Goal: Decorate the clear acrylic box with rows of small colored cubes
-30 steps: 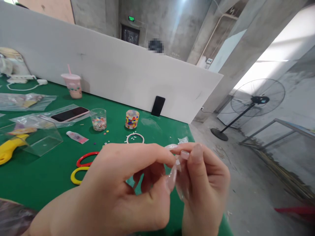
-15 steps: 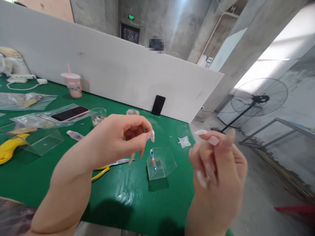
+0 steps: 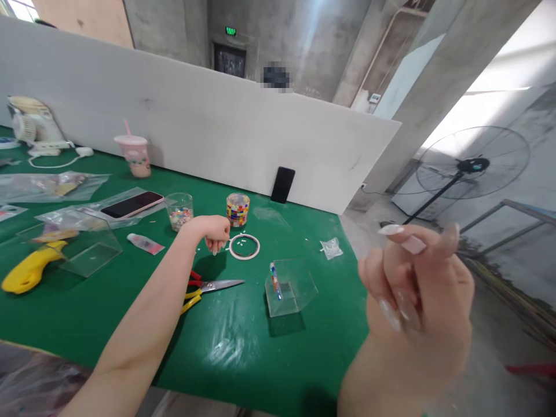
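Observation:
My left hand (image 3: 216, 233) is reached out low over the table, its fingers pinched together; whatever lies between the fingertips is too small to make out. It is just left of a white ring (image 3: 244, 247), which looks like a thin roll of tape, with small white bits (image 3: 240, 242) around it. My right hand (image 3: 414, 289) is raised at the right with its fingers curled in. A pale pink patch shows at its fingers, a small piece or a nail. Between the hands stands a clear box (image 3: 295, 295) with a strip of coloured tiles (image 3: 275, 282) on one edge.
Scissors (image 3: 217, 285) and yellow-handled pliers (image 3: 191, 302) lie under my left forearm. Behind are a mosaic-covered glass (image 3: 237, 211) and a glass of coloured pieces (image 3: 180, 214). A tube (image 3: 145, 243), phone (image 3: 132, 205), pink cup (image 3: 135, 156) and small plastic bag (image 3: 331, 248) are around.
My left hand has moved away from me and down to the table beside the white ring. My right hand stays curled and sits further right in view.

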Tool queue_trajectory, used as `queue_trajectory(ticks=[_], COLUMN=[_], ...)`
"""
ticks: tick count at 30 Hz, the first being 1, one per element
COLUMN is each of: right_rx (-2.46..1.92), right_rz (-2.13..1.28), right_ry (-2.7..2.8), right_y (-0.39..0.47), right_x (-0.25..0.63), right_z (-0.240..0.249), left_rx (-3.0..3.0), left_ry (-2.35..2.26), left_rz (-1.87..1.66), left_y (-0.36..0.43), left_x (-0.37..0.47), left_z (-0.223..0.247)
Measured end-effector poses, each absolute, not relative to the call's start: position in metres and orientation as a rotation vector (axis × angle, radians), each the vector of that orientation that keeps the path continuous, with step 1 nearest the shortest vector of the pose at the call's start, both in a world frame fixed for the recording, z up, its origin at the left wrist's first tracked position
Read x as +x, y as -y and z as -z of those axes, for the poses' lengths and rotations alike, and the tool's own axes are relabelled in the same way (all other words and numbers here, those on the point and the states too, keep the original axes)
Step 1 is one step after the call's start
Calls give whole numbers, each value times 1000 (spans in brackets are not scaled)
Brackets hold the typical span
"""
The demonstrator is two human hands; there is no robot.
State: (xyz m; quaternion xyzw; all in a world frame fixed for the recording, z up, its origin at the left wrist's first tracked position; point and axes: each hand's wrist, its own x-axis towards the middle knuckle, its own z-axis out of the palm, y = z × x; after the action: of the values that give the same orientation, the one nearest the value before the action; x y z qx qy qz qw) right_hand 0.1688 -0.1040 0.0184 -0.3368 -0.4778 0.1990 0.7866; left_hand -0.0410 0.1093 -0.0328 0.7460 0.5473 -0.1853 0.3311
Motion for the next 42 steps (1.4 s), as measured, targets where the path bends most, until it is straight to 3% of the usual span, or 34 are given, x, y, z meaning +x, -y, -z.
queue_trajectory(ticks=[8, 15, 20, 26, 33, 42], right_rx=[-736, -750, -723, -670, -501, -400], right_rz=[-493, -513, -659, -833, -1036, -1191], right_ry=[1090, 1108, 1111, 1001, 976, 994], right_y=[108, 106, 90, 72, 75, 79], right_x=[171, 172, 166, 157, 147, 128], right_z=[-14, -12, -15, -6, -1, -2], left_rx=[1891, 1901, 2038, 2104, 2433, 2316], left_ry=[-1481, -1523, -1373, -804, -396, -363], left_rz=[597, 390, -146, -824, -1631, -1998], left_y=[-128, -131, -112, -43, 11, 17], left_x=[-42, -47, -48, -32, 7, 16], left_z=[56, 53, 24, -17, -10, 2])
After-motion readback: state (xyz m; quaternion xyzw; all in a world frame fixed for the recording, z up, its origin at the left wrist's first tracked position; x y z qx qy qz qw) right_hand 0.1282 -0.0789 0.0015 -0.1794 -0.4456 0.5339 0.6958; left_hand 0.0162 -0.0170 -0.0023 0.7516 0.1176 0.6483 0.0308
